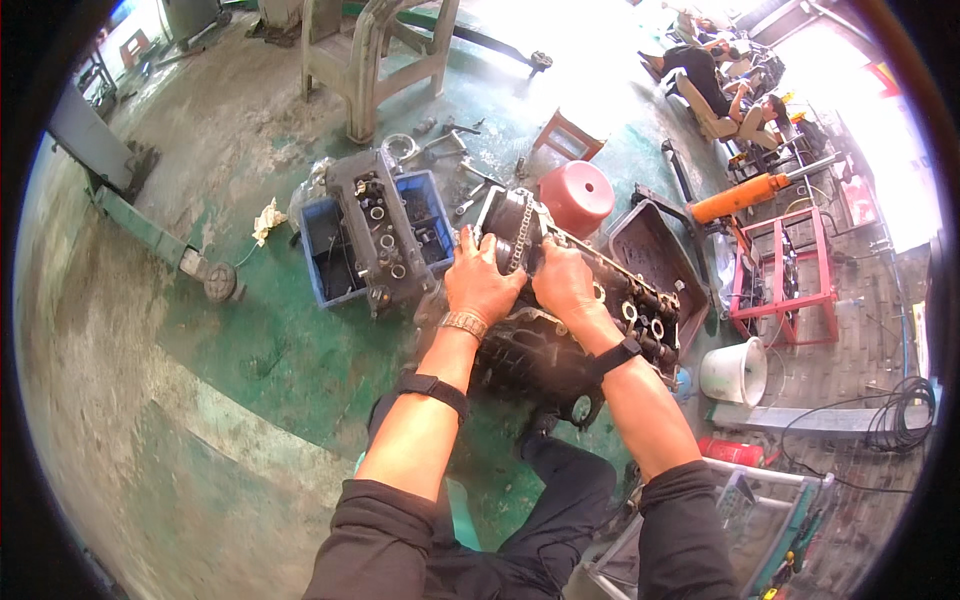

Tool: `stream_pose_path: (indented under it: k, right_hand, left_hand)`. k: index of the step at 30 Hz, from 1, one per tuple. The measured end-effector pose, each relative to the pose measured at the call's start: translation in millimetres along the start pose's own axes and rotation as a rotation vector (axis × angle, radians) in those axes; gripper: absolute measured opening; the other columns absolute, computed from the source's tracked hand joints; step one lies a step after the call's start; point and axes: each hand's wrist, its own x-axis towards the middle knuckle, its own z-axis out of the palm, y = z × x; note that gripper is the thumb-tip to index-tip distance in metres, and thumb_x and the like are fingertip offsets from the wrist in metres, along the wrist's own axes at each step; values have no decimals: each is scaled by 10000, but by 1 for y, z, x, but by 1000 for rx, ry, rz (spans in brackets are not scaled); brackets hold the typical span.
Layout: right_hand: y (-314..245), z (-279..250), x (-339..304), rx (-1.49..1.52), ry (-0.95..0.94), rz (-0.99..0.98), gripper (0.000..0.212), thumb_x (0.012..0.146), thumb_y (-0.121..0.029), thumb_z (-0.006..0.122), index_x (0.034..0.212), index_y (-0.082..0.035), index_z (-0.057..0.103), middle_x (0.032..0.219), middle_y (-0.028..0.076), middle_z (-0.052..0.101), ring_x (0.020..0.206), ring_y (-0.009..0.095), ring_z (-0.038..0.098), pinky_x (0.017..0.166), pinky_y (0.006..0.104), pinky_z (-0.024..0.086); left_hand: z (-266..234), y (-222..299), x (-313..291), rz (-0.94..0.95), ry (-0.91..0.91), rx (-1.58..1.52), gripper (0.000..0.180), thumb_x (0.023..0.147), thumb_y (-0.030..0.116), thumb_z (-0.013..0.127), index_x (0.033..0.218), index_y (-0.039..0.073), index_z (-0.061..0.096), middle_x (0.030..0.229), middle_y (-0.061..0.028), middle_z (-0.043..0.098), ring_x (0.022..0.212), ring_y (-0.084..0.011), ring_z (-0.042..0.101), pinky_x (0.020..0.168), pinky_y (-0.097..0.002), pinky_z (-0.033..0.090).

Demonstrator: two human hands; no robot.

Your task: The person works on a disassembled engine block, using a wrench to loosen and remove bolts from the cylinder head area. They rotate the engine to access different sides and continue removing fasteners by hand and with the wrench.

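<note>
A dark, greasy engine [515, 362] stands in front of me, its long top with round ring-like openings running off to the right. At its far left end a metal timing chain [522, 232] passes beside a dark rounded part. My left hand [480, 283] rests on this end, fingers spread, the thumb close to the chain. Right of the chain, my right hand [563, 283] is closed, fingers curled down against the engine; what they grip is hidden.
A blue crate [331, 290] holds parts, with a dark engine cover [372, 215] lying across it. Beyond are a red stool [577, 194] and loose tools. To the right are a dark tray [655, 238], orange cylinder [740, 197], red frame [785, 318] and white bucket [727, 373].
</note>
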Motion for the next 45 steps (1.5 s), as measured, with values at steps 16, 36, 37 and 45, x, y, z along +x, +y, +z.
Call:
stream_pose_path:
  k: [16, 36, 37, 45]
  right_hand:
    - [-15, 16, 8, -129, 26, 317, 314, 856, -184, 560, 1136, -51, 615, 957, 242, 686, 974, 415, 657, 853, 500, 507]
    - [28, 25, 10, -275, 121, -69, 181, 873, -93, 515, 1004, -7, 607, 830, 256, 665, 803, 431, 664, 710, 522, 527]
    - [38, 18, 13, -319, 66, -127, 199, 905, -96, 486, 1055, -8, 581, 841, 232, 674, 792, 408, 670, 709, 507, 532]
    - [89, -7, 37, -250, -24, -314, 425, 876, -187, 603, 1298, -136, 597, 909, 205, 675, 809, 385, 659, 704, 468, 514]
  left_hand:
    - [-7, 2, 0, 26, 8, -57, 684, 764, 420, 716, 1286, 21, 527, 1467, -281, 360, 1253, -409, 481, 1001, -447, 451]
    - [-4, 2, -1, 41, 21, -40, 671, 735, 407, 719, 1266, 29, 556, 1450, -281, 376, 1230, -424, 494, 956, -454, 477]
    - [-4, 2, -1, 36, 13, -28, 672, 734, 405, 720, 1266, 28, 555, 1449, -282, 376, 1228, -423, 496, 953, -454, 478]
    - [-1, -1, -4, 59, 90, 4, 637, 726, 399, 716, 1232, 43, 567, 1433, -276, 404, 1222, -394, 509, 932, -453, 489]
